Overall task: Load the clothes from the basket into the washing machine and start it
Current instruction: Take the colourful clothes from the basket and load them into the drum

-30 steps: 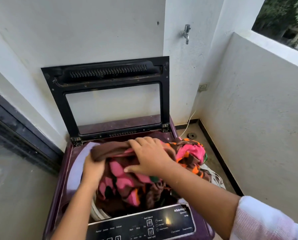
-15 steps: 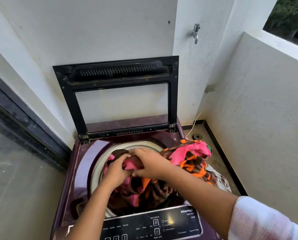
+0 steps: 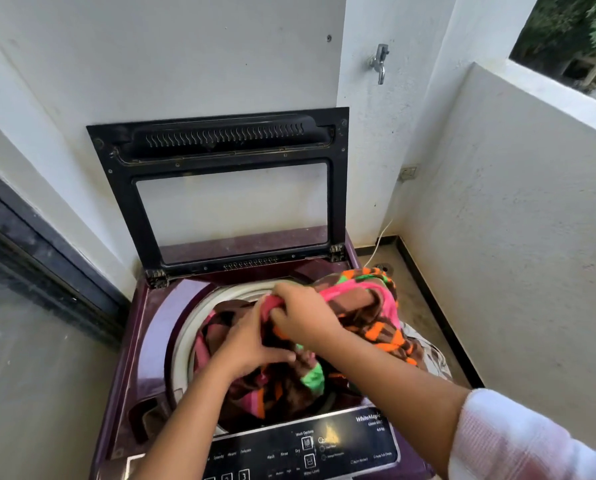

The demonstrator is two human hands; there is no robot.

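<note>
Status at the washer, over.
Grip: left hand and right hand both on the cloth. Cloth partly in the drum, part draped over the right rim. Nothing blocking, lid up.

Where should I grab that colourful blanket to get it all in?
Probably grip the colourful blanket at its bunched hump on the right rim of the washer, coming from above on the right: that part hangs outside, the rest is inside.

Two bare forearms, white-and-pink sleeve (image 3: 532,441) on the right arm

Soft daylight from upper right; wide-angle edges bend.
</note>
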